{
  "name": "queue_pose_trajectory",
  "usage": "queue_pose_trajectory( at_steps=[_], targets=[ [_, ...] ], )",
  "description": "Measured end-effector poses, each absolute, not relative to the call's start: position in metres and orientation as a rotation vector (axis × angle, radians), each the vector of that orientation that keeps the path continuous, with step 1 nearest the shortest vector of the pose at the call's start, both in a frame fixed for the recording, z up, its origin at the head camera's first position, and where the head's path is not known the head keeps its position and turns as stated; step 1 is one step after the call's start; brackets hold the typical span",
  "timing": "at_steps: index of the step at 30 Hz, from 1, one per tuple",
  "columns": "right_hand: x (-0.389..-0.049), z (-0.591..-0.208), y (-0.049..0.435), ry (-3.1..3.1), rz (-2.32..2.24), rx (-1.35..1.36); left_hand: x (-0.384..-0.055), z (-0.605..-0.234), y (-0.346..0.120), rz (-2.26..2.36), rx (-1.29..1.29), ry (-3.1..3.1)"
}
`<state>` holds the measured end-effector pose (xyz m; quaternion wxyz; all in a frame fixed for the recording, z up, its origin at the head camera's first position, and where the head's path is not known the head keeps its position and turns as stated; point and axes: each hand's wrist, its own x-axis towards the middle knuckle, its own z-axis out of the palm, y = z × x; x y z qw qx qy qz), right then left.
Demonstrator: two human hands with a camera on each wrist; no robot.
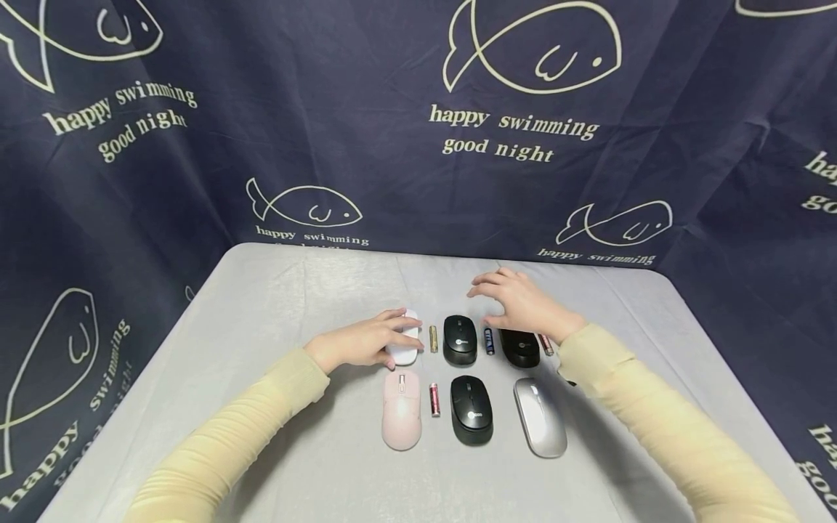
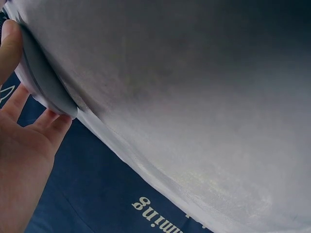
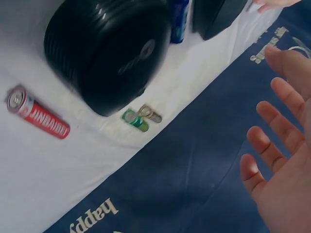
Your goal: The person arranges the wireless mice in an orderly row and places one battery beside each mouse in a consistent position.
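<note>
My left hand (image 1: 361, 342) grips a white computer mouse (image 1: 403, 355) at the back left of the group. In the left wrist view, the thumb and fingertips hold opposite edges of that mouse (image 2: 46, 73). Raised above the back-right black mouse (image 1: 521, 350), my right hand (image 1: 528, 303) has its fingers spread and loosely bent, holding nothing. The right wrist view shows a green battery (image 3: 135, 120) and a gold one (image 3: 150, 113) lying beyond that mouse; the right hand hides them in the head view. A blue battery (image 1: 489, 341) lies just left of it.
Another black mouse (image 1: 461, 340) sits mid-back beside a gold battery (image 1: 433, 339). The front row has a pink mouse (image 1: 402, 411), a red battery (image 1: 434, 400), a black mouse (image 1: 471, 410) and a silver mouse (image 1: 540, 418). Another red battery (image 1: 546, 344) lies near the right wrist.
</note>
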<state>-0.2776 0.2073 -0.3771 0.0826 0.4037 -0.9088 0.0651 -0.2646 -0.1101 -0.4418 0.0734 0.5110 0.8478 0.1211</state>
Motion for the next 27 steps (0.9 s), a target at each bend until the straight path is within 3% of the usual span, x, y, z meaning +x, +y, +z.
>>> queue_pose_trajectory(
  at_steps=[27],
  targets=[
    [-0.318, -0.41, 0.237, -2.815, 0.264, 1.195, -0.265, -0.443, -0.11, 0.384, 1.533, 2.549]
  ],
)
